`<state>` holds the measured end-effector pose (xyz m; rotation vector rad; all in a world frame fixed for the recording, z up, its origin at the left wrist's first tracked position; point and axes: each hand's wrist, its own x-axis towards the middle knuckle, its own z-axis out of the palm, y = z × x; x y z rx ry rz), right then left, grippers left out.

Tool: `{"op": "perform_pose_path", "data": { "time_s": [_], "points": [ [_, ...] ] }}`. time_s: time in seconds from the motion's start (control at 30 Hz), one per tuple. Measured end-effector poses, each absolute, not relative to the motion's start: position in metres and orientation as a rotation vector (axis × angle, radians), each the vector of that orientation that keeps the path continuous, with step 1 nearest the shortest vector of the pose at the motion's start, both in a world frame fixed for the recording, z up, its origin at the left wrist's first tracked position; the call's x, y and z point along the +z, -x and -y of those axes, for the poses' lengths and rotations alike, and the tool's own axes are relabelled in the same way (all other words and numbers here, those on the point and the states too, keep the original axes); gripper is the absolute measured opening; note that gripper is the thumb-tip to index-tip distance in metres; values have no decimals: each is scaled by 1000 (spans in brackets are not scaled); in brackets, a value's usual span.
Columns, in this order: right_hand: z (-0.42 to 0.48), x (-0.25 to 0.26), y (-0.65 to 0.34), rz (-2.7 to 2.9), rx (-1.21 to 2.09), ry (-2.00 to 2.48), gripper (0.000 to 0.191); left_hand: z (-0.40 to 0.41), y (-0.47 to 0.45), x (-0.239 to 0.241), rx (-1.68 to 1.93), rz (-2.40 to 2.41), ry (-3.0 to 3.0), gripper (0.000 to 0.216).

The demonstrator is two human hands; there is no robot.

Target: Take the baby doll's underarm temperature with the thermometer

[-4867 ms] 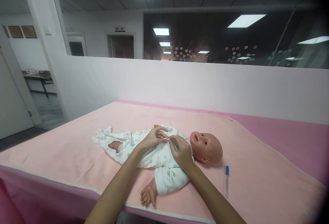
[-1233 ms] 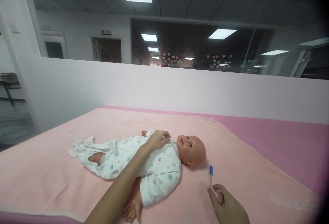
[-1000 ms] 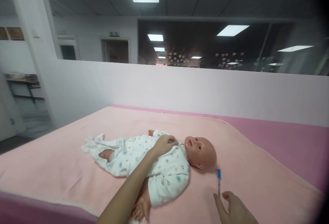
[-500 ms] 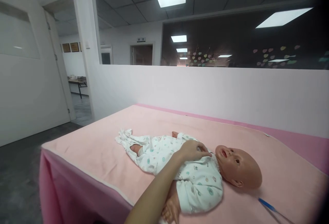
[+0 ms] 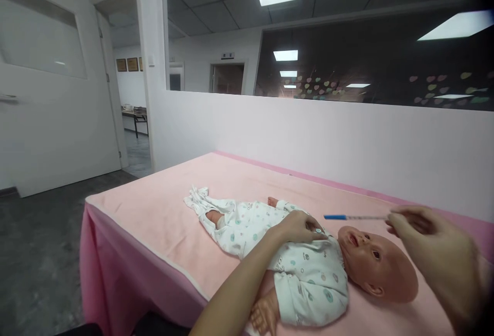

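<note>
Pinching a slim, clear plastic-or-glass stick with a blue end (image 5: 335, 217), the right hand (image 5: 430, 243) is closing its fingertip grip round the clear end; slightly blurred. Stick is sitting near level, apparently off the surface, just past the head of a bald, glossy plastic baby doll (image 5: 382, 264), its blue end pointing toward the neckline side. Left hand (image 5: 299, 227) is resting, fingers curled, on the upper front of a white printed cloth outfit (image 5: 304, 269); can't tell whether that grip is actually pinching fabric. Doll is lying face up on a peach-cloth-covered tabletop (image 5: 154, 207). Handling, my judgement: right fingers should be pinching lightly but securely, stick probably brittle; tip should be staying clear of the doll's face; left hand should be steadying cloth without pressing hard.
</note>
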<state>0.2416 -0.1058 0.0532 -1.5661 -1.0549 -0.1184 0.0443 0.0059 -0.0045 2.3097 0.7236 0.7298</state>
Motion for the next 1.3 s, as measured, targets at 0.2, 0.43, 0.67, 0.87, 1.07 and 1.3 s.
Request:
{"op": "perform_pose_path", "data": {
  "time_s": [0.2, 0.43, 0.67, 0.87, 1.07, 1.3],
  "points": [
    [64, 37, -212, 913, 55, 1356, 28, -20, -48, -12, 978, -827, -2018, 35],
    [68, 30, -213, 857, 13, 1169, 37, -22, -48, -2, 1087, -763, -1810, 32],
    [74, 42, -226, 1051, 30, 1164, 31, -16, -43, 8, 998, -627, -1550, 44],
    [81, 41, -217, 1499, -150, 1233, 21, -14, -42, 11, 1072, -625, -1444, 48],
    [74, 29, -203, 1788, -410, 1244, 22, -13, -42, 12, 1103, -564, -1438, 47],
    [75, 29, -190, 2029, -464, 1559, 28, -12, -43, 12, 1048, -476, -1464, 46]
  ]
}}
